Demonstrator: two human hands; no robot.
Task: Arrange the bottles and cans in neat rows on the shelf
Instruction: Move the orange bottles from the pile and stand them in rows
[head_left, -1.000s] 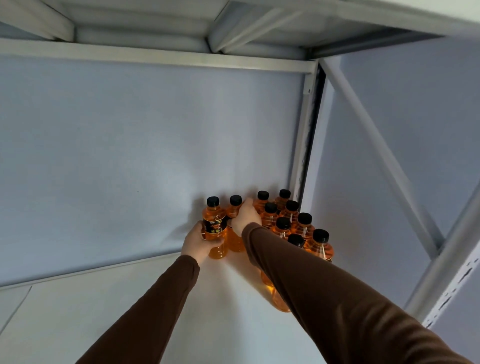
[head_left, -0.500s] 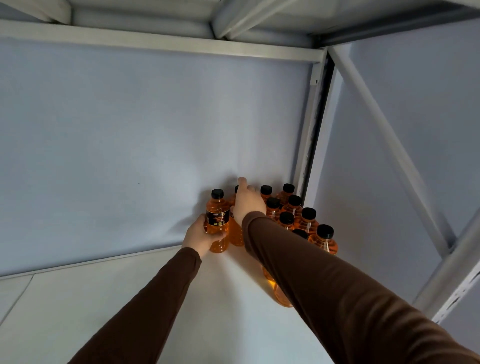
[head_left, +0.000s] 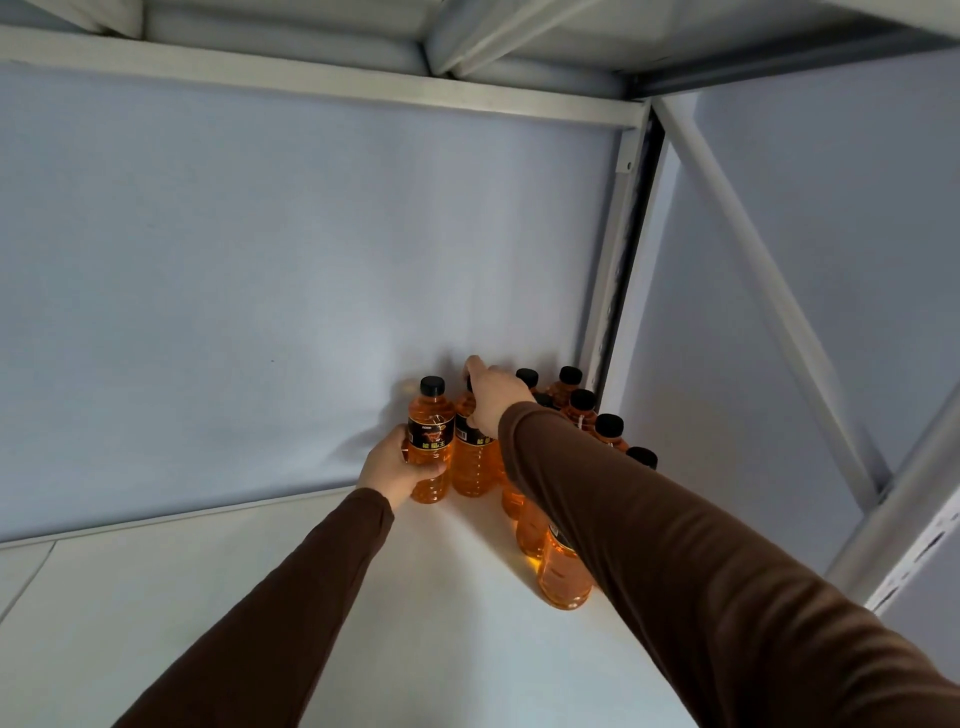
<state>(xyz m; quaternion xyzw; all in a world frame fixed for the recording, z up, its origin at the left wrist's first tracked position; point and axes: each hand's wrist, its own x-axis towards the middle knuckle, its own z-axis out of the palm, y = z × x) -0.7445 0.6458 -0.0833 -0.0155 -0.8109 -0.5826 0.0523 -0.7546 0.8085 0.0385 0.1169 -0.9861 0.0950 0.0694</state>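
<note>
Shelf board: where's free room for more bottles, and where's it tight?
Free: the white shelf board left of the leftmost bottle, out along the back wall, and the front strip between the sleeves. Crowded: the right rear corner, where bottles pack against the upright post; left hand and right hand grip bottles there.

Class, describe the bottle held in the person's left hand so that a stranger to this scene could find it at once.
Start at the back right corner of the white shelf, where orange bottles with black caps stand in a cluster. The bottle is the leftmost one, by the back wall. It alone has open shelf on its left and the left hand wrapped around its lower body.
</note>
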